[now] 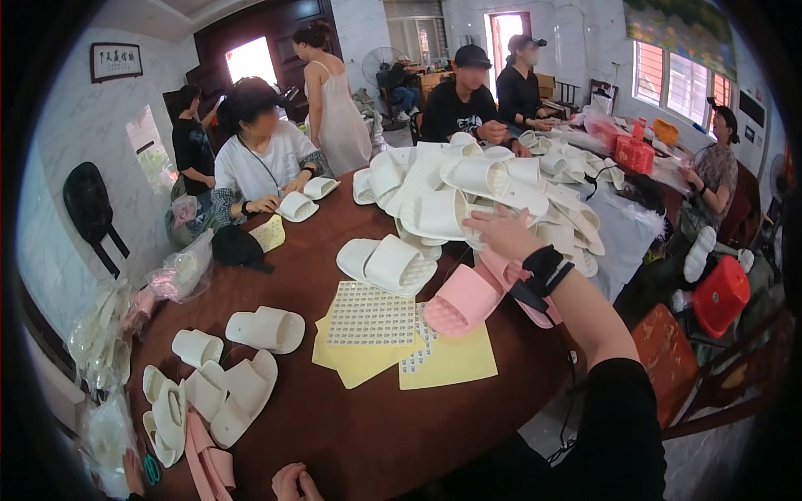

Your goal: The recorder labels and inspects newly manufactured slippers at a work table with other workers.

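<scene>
White slippers (434,213) form a heap on the far right part of the brown desk (334,426). The right hand (501,234) touches the near edge of this heap. Its fingers point left and are partly bent; whether they grip a slipper cannot be told. The wrist carries a black band (543,265). The bare forearm extends up and left from a black sleeve (618,417). Pink slippers (462,301) lie just below this hand, near the wrist.

The left hand (296,484) is at the lower edge, partly cut off. Its fingers are bent and close together; its contents cannot be told.

Label sheets (372,313) lie nearer than the heap, beside the pink slippers. Across the desk, a co-worker (263,159) touches a white pair (296,206).
</scene>
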`<act>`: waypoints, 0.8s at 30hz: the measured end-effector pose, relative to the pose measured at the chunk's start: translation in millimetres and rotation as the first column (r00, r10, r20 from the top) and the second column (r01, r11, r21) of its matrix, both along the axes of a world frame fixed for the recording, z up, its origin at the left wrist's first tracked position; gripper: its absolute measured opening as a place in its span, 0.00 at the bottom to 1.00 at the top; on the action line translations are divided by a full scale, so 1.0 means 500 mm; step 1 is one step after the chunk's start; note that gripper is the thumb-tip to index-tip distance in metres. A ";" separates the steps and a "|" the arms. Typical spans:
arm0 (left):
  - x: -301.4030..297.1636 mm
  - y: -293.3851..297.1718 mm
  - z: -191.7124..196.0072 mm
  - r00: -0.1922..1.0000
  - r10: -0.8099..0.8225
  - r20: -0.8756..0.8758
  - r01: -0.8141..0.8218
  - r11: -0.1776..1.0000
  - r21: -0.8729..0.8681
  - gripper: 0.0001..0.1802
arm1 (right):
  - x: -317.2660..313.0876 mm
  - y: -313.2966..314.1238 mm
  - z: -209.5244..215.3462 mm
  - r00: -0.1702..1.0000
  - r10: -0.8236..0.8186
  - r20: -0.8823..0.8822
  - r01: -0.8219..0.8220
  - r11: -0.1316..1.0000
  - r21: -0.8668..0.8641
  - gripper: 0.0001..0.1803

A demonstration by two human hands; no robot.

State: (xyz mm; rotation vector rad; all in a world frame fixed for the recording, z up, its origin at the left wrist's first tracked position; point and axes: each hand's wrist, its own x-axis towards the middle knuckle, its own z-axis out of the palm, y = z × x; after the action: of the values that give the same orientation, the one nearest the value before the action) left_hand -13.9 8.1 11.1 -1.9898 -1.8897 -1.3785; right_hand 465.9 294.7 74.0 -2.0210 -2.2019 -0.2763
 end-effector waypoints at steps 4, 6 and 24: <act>0.003 0.002 0.000 1.000 0.002 0.013 -0.002 1.000 -0.004 0.05 | 0.011 0.024 -0.008 1.000 -0.022 -0.017 0.023 0.999 0.038 0.28; 0.003 0.002 -0.001 1.000 0.006 0.020 -0.006 1.000 -0.001 0.05 | 0.018 0.036 -0.009 0.999 -0.041 -0.022 0.042 0.998 0.047 0.28; -0.005 0.001 -0.013 0.998 -0.057 -0.015 0.058 0.996 0.064 0.05 | -0.054 -0.213 -0.028 0.974 0.228 -0.017 -0.222 0.960 0.169 0.25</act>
State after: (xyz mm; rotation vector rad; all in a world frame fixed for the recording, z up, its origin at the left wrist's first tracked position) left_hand -16.4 8.8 4.3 -2.0327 -1.7721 -1.4176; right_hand 439.0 188.2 59.9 -1.6605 -2.2759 -0.3791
